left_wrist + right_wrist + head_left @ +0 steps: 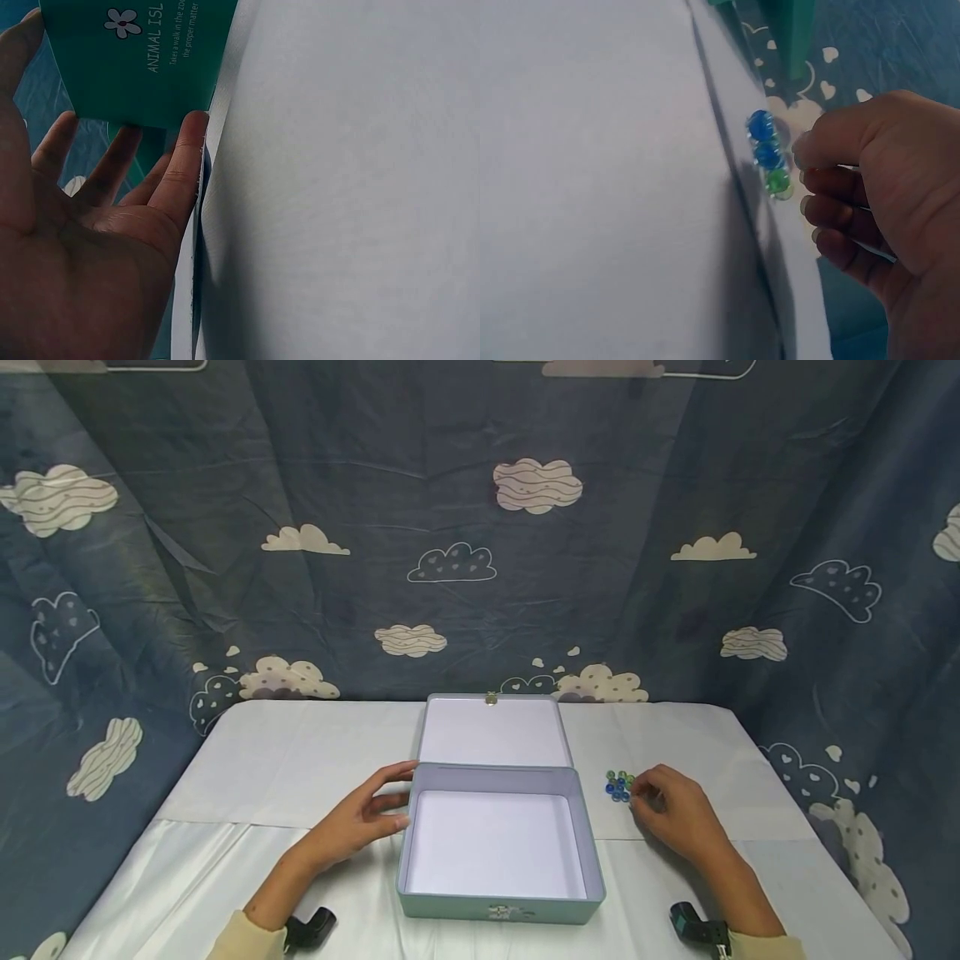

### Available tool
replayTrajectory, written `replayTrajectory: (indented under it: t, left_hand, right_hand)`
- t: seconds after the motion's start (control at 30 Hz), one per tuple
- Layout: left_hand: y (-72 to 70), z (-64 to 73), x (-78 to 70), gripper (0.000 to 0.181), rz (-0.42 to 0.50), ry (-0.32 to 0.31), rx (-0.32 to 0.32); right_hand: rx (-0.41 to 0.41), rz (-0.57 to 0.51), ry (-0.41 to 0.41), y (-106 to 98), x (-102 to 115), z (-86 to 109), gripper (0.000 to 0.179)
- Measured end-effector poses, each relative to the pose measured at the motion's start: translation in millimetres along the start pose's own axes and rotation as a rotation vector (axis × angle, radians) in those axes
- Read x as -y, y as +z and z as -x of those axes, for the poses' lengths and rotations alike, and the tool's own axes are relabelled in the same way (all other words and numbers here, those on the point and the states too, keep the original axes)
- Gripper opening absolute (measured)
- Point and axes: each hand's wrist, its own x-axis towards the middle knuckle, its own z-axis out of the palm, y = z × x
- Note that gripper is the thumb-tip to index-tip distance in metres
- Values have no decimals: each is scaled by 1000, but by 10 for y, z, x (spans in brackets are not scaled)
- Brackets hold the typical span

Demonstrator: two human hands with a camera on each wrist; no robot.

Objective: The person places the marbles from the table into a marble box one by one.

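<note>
A green metal box [495, 908] with a pale inside sits in the middle of the table. Its lid [495, 731] lies folded back behind it, and no items show inside. My left hand [360, 818] rests against the box's left side, fingers spread and fairly straight; in the left wrist view, fingertips touch the printed green wall [142, 82]. Beyond the box's right side lies a small cluster of blue and green glass marbles [618, 787]. My right hand [678, 810] is at the cluster's right edge, fingers bent. Whether a marble is between thumb and fingertips is hidden.
White cloth [315, 735] covers the table, with creases running across it. A dark blue curtain [450, 610] with cloud prints hangs behind and at both sides. Small black wrist cameras [311, 929] sit on both wrists.
</note>
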Motion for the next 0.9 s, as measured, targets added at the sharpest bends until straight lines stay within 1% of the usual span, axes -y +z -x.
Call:
replayTrajectory:
  t: [0.2,0.43,0.9]
  left_hand:
    - [1,-1,-16,76,-8,0,-1]
    - [4,0,-37,76,-15,-4,-3]
    - [-2,-6,-30,76,-9,-7,-6]
  right_hand:
    - [-36,-17,-52,-59,58,-20,20]
    - [-63,-29,-88,-93,127,-36,22]
    - [-114,-62,-204,-199,348,-66,23]
